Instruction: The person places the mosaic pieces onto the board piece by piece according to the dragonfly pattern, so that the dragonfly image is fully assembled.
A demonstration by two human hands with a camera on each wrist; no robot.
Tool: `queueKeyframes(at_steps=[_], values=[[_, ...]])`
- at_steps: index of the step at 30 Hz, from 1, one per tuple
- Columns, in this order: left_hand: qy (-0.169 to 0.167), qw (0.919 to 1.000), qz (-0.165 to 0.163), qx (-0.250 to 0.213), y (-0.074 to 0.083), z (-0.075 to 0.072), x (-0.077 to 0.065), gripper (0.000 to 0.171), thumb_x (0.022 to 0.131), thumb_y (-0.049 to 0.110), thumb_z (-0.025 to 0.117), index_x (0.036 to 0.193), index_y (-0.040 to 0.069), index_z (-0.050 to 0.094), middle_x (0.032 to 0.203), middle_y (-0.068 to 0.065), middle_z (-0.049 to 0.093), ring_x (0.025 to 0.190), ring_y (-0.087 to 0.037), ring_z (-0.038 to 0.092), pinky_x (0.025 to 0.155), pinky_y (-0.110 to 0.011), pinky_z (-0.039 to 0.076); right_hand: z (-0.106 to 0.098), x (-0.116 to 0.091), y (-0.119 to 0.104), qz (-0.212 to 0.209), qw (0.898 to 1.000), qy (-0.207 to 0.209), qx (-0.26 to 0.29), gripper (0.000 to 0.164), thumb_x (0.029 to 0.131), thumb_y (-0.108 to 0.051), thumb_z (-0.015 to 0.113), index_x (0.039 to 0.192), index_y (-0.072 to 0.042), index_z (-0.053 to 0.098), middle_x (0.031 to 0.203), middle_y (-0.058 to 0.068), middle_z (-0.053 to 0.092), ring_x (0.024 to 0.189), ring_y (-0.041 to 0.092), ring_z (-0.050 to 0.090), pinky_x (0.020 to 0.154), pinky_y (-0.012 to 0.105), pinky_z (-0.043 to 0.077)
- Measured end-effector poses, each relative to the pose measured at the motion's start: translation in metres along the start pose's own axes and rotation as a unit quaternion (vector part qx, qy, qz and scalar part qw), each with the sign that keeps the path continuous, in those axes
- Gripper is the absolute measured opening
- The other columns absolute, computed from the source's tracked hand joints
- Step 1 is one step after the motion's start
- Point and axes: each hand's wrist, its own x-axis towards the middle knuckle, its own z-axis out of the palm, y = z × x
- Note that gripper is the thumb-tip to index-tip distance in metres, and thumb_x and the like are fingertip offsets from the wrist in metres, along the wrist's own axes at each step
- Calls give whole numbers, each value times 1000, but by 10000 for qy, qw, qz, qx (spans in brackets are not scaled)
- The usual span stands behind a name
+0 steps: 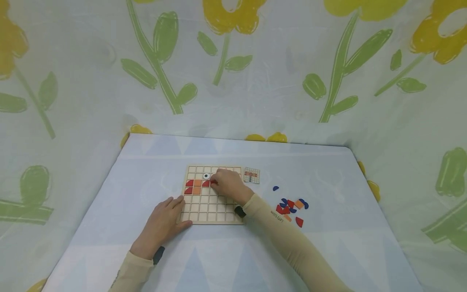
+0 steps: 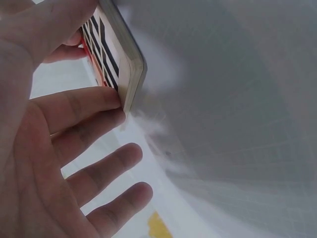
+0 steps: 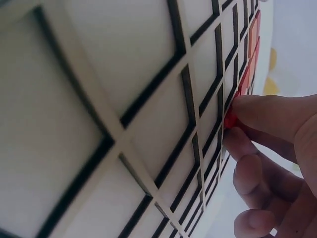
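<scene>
Right now, a red piece between my fingers at the board

My right hand [image 1: 230, 185] pinches a small red piece [image 3: 231, 118] between thumb and fingertips, at the grid of the wooden board [image 1: 219, 222]. The piece is just to the right of another red tile [image 1: 206, 183]; I cannot tell whether it sits fully down in a square. My left hand [image 1: 166, 221] grasps nothing: its fingers are spread and extended, fingertips touching the board's left edge, the thumb at its near edge. Directly beyond that red tile, in its own square, is a white tile [image 1: 206, 176] with a dark dot. Toward the board's left side, two orange tiles [image 1: 197, 187] lie one nearer me than the other, each with a rounded red tile on its left. A small printed card [image 1: 252, 175] lies on the tabletop [image 1: 310, 170], just beside the board's far right part. Farther right, beyond my right forearm, loose red, orange and blue pieces [image 1: 290, 205] lie close together, with one blue half-round [image 1: 275, 188] a little apart from them
</scene>
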Motion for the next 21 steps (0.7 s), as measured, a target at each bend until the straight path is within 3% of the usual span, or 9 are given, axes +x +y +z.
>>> queueKeyframes(at_steps=[7, 13, 17, 21], values=[[27, 10000, 41, -26, 0, -1, 0, 79, 84, 48, 81, 139, -4, 58, 147, -20, 53, 134, -45, 48, 112, -59, 40, -3, -7, -1, -32, 9999, 148, -8, 25, 99, -25, 69, 121, -16, 75, 105, -3, 75, 83, 8, 65, 64, 21, 55], [-35, 10000, 1, -7, 2, -1, 1, 80, 84, 48, 81, 139, -4, 57, 148, -20, 52, 135, -45, 47, 113, -59, 39, -17, -27, 4, 109, 9983, 522, 233, 28, 98, -27, 70, 124, -18, 73, 114, -4, 74, 100, 12, 70, 68, 23, 58], [-73, 10000, -32, 39, 2, -2, 1, 81, 83, 49, 81, 140, -4, 57, 148, -19, 52, 136, -44, 46, 113, -59, 39, -31, -46, 12, 215, 9954, 904, 213, 29, 96, -28, 72, 124, -21, 73, 115, -5, 73, 98, 11, 69, 70, 24, 58], [-98, 9999, -21, 98, 1, -1, 1, 81, 84, 49, 81, 140, -4, 57, 148, -19, 52, 135, -44, 47, 113, -58, 40, -43, -68, 26, 111, 9893, 1392, 428, 27, 95, -24, 74, 122, -21, 74, 113, -4, 72, 83, 10, 66, 64, 23, 55]])
